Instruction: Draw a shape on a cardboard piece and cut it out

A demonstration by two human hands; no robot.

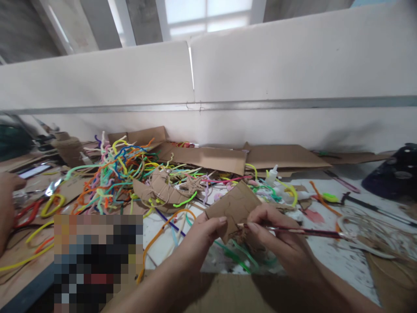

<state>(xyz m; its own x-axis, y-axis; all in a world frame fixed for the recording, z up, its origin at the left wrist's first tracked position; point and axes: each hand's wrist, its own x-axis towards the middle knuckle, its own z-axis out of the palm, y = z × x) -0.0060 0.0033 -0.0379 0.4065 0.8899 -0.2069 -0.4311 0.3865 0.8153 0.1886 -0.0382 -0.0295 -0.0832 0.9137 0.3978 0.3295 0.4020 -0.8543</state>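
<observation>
My left hand pinches the lower left edge of a small brown cardboard piece, held tilted above the table. My right hand grips a thin red-handled paintbrush whose handle points right; its tip meets the cardboard's lower edge. Just behind lie a cardboard crescent and a cardboard star. Green pipe cleaners lie under my hands.
A tangled heap of coloured pipe cleaners fills the left. Flat cardboard sheets lie along the white partition. A glue bottle, scissors, a dark object and another person's hand are around.
</observation>
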